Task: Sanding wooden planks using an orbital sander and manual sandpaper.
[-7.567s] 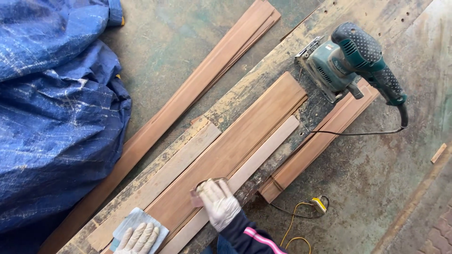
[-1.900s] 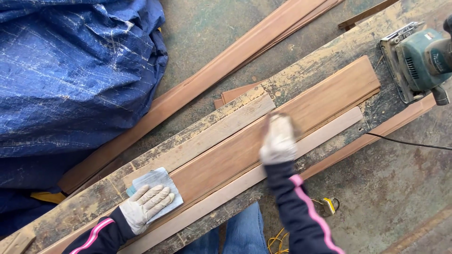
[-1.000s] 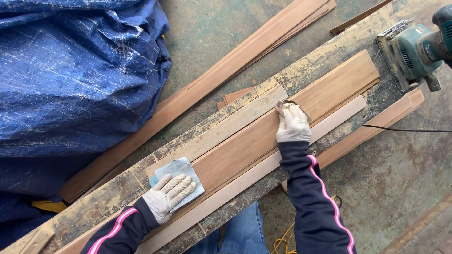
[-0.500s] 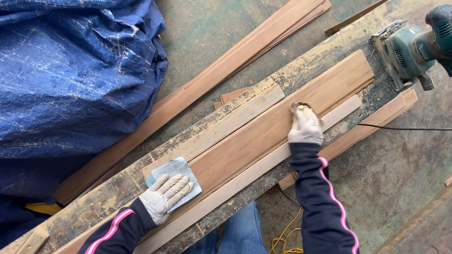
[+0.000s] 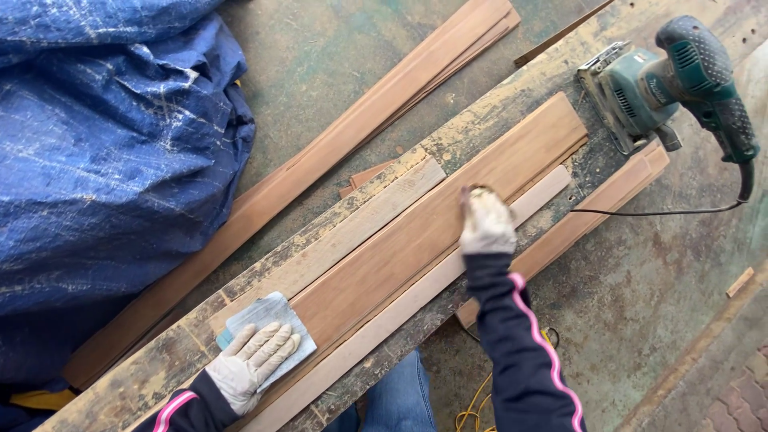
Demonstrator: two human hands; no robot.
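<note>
Nearest the camera, blue jeans [image 5: 396,400] show at the bottom edge between the two dark sleeves with pink stripes. The gloved left hand [image 5: 248,364] lies flat, its fingers spread, on a pale blue-grey sheet of sandpaper [image 5: 266,328] that rests on the near end of the reddish board [image 5: 432,232]. A yellow cable [image 5: 472,404] curls on the floor beside the right sleeve.

Farther along, the gloved right hand [image 5: 484,224] presses down on the reddish board about midway along its length. Its fingers are held together and curled over a small dark-edged sanding piece [image 5: 474,192], of which only a sliver shows at the fingertips. The reddish board lies lengthways on a worn, paint-flecked plank [image 5: 512,96], with a pale narrow strip [image 5: 392,308] along its near edge and a weathered grey slat [image 5: 352,232] along its far edge.

Beyond the board's far end, a teal power sander [image 5: 640,88] with a dark dotted handle sits on the plank, its black cord [image 5: 672,211] trailing over the floor. Long reddish strips [image 5: 344,136] lie on the greenish floor past the plank, and a crumpled blue tarpaulin [image 5: 104,144] fills the left side.
</note>
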